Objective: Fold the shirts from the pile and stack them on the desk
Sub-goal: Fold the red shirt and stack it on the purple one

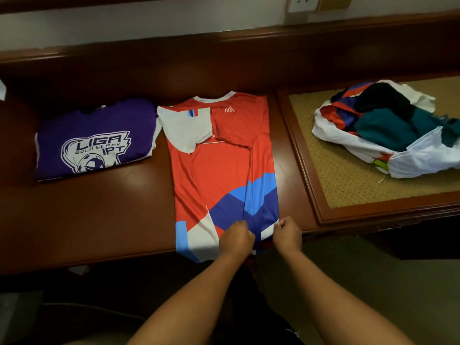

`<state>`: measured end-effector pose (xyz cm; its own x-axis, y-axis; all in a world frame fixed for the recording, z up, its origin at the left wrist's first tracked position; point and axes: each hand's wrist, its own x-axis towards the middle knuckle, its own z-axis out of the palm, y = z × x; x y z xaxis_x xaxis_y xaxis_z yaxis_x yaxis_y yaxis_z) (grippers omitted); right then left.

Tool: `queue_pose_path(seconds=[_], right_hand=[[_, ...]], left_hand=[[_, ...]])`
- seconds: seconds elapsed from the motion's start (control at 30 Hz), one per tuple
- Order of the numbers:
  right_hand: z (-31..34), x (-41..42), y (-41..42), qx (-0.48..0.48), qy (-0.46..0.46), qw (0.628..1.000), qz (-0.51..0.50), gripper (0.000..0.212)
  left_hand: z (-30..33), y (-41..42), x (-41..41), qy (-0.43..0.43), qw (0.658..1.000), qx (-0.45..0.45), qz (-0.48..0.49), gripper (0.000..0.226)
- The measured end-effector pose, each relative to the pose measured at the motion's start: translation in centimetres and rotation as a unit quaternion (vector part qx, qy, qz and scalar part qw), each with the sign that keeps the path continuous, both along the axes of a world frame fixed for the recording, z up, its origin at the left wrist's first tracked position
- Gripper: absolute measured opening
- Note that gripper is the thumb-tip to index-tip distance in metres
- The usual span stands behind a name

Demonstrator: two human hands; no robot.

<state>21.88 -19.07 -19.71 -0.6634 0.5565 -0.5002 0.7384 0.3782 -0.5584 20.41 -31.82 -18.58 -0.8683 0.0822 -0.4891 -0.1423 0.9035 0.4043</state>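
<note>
A red jersey [219, 165] with white sleeves and blue patches lies lengthwise on the dark wooden desk [99, 220], both sides and sleeves folded in, its hem hanging slightly over the front edge. My left hand [236, 239] grips the hem near its middle. My right hand [287, 232] pinches the hem's right corner. A folded purple shirt [94, 140] with a white "LIGA" logo lies to the left of the jersey. The pile of unfolded shirts [388, 128], white, teal, red and black, sits at the right.
The pile rests on a woven tan inset panel [348, 180] framed in wood. A raised wooden ledge [224, 58] runs along the desk's back. A wall socket [302, 2] is above it. A white scrap [2, 89] shows at the far left edge.
</note>
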Motion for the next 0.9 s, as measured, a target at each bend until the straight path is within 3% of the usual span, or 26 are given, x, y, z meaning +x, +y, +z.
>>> queue_pose_path(seconds=[0.13, 0.23, 0.33, 0.4, 0.5, 0.6, 0.7, 0.77, 0.9], right_hand=[[0.0, 0.7, 0.5, -0.018, 0.023, 0.999, -0.018, 0.017], [-0.7, 2.8, 1.2, -0.052, 0.025, 0.996, -0.067, 0.017], [-2.4, 4.8, 1.7, -0.116, -0.037, 0.983, -0.135, 0.013], [-2.9, 5.1, 1.6, -0.184, -0.072, 0.968, -0.154, 0.032], [-2.8, 4.3, 0.8, -0.283, -0.080, 0.938, -0.183, 0.063], [-3.5, 3.4, -0.2, -0.340, -0.094, 0.922, -0.158, 0.048], [-4.5, 3.7, -0.8, -0.338, -0.108, 0.929, -0.106, 0.034], [-4.7, 4.3, -0.4, -0.330, -0.099, 0.935, -0.079, 0.027], [-4.0, 5.5, 0.8, -0.308, -0.077, 0.946, -0.060, 0.024]], left_hand=[[0.4, -1.4, 0.8, 0.012, 1.000, 0.024, 0.013, 0.021], [-0.7, -4.1, 3.2, -0.035, 0.988, 0.097, 0.114, 0.033], [-3.2, -9.2, 6.6, -0.157, 0.916, 0.160, 0.332, 0.023], [-4.2, -12.0, 7.9, -0.179, 0.868, 0.182, 0.426, 0.030], [-4.7, -14.3, 7.7, -0.173, 0.833, 0.215, 0.479, 0.065], [-5.8, -14.6, 6.5, -0.198, 0.819, 0.255, 0.474, 0.086], [-6.4, -13.9, 5.6, -0.206, 0.823, 0.271, 0.455, 0.067], [-6.3, -13.5, 5.3, -0.167, 0.832, 0.261, 0.460, 0.040], [-5.8, -14.7, 6.1, -0.095, 0.841, 0.249, 0.470, 0.012]])
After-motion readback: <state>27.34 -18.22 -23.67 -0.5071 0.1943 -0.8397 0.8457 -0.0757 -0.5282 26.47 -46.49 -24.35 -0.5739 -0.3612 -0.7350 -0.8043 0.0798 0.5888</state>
